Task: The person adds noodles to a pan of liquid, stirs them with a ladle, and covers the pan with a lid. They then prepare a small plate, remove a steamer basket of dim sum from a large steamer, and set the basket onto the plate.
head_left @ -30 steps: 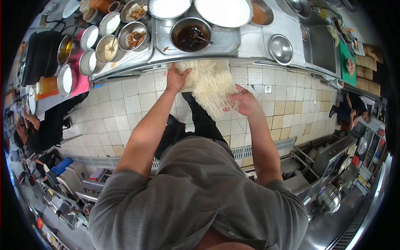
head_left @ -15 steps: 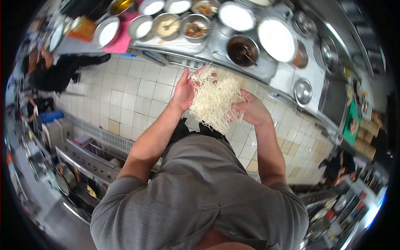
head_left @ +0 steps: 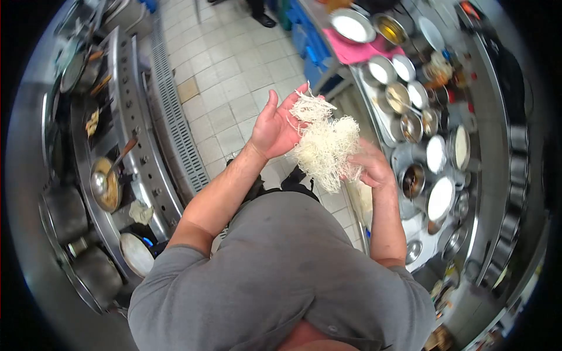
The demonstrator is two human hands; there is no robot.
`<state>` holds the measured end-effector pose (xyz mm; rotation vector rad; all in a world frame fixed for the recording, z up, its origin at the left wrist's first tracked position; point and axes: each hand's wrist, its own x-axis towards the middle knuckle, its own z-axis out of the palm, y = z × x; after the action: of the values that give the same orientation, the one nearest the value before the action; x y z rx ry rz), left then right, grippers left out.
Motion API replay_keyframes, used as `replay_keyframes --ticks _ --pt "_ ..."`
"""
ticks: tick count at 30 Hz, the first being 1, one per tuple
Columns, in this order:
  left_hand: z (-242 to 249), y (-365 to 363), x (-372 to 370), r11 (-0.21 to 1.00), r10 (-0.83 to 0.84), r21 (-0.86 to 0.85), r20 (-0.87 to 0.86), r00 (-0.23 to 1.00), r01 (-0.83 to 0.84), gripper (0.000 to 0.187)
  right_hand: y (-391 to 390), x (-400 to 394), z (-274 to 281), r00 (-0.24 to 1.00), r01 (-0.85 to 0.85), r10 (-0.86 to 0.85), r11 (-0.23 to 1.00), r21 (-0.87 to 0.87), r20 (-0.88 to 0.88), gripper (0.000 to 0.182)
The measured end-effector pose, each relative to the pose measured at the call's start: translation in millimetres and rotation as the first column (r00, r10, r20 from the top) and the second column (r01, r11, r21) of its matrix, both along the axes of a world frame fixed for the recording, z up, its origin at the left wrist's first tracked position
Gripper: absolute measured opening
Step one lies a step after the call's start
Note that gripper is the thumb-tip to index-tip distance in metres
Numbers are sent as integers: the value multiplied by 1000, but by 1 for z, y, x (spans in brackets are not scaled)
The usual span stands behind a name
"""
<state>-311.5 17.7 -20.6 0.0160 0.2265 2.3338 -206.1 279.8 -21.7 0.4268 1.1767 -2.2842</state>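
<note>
A loose bundle of thin, pale noodles point(head_left: 328, 149) hangs in the air between my two hands, above the floor in front of me. Palm up, my left hand point(head_left: 275, 128) carries a smaller tuft across its fingers, with the thumb sticking out to the side. This tuft still touches the larger clump. My right hand point(head_left: 374, 165), slightly blurred, grips the clump from its right side; strands partly cover the fingertips.
Along the left runs a stove point(head_left: 132, 123) with a pan and ladle point(head_left: 105, 184) and a white-filled pan point(head_left: 136, 254). On the right a counter holds several bowls, a dark sauce pot point(head_left: 412, 182) and a pink cloth point(head_left: 354, 51). Another person's shoe point(head_left: 265, 21) shows far ahead.
My body has turned left, so the counter now lies to my right and the stove to my left. A smaller tuft now stands out from the noodle clump over my left fingers.
</note>
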Motion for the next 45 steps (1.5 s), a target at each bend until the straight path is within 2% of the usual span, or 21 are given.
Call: replay_keyframes --ticks 10,13,16,18,21,24,25,27,28,30,31,33,35,36,37,38,39,40,42,44,45 --pt "7 -226 6 925 379 26 -108 919 -378 69 -203 -115 16 933 -333 346 934 129 -100 58" --pt "-10 -296 13 844 517 -79 -142 844 -530 64 -278 -146 20 835 -540 543 840 58 -93 60" --pt "-8 -362 37 713 691 -46 -120 713 -699 57 -361 -163 24 765 -637 637 770 38 -92 60" --pt "9 -400 59 611 777 -100 -115 619 -785 53 -417 -178 13 705 -706 704 708 13 -85 60" --pt "10 -459 78 282 917 -199 -232 325 -938 52 -508 -196 22 551 -834 827 551 -28 -111 57" --pt "30 -517 103 47 933 -308 -326 152 -950 51 -609 -204 30 398 -917 903 395 -52 -162 53" --pt "31 -540 109 21 938 -309 -323 126 -951 51 -641 -205 30 319 -947 925 317 -46 -207 52" --pt "32 -591 120 -37 953 -337 -296 68 -941 47 -706 -196 40 304 -947 925 319 31 -226 50" --pt "26 -620 126 -42 938 -358 -336 87 -933 58 -736 -195 41 267 -958 935 283 36 -234 49" --pt "9 -670 135 -272 939 -620 -338 -63 -736 71 -801 -198 27 175 -979 951 195 55 -257 49" --pt "2 -681 147 -304 934 -618 -342 -100 -725 71 -835 -197 15 163 -973 954 197 118 -253 48" --pt "-16 -695 172 -458 888 -809 -404 -218 -368 77 -886 -184 -22 138 -970 961 180 162 -241 48" --pt "-28 -673 186 -488 864 -812 -398 -308 -321 75 -941 -175 -55 -7 -896 963 113 429 -268 51" --pt "-36 -658 189 -521 840 -807 -426 -337 -278 72 -958 -173 -61 -23 -901 964 94 423 -264 51" --pt "-45 -636 191 -541 820 -808 -445 -360 -234 69 -968 -170 -71 -201 -673 930 96 733 -306 56" --pt "-49 -609 191 -533 817 -823 -439 -374 -196 63 -973 -169 -79 -381 -345 882 144 927 -279 60" --pt "-50 -584 191 -526 812 -835 -436 -387 -163 58 -970 -173 -79 -432 -230 844 237 944 -317 64" --pt "-54 -556 190 -504 822 -847 -410 -395 -169 53 -960 -183 -77 -438 -234 845 223 946 -308 64" --pt "-67 -502 193 -449 853 -867 -343 -393 -217 45 -934 -220 -66 -414 -384 693 455 804 -590 64" --pt "-77 -453 197 -364 895 -893 -256 -366 -264 41 -885 -262 -57 -418 -326 759 387 863 -499 72" --pt "-79 -438 198 -323 912 -905 -219 -347 -276 40 -864 -288 -104 -439 -326 804 272 905 -400 68"
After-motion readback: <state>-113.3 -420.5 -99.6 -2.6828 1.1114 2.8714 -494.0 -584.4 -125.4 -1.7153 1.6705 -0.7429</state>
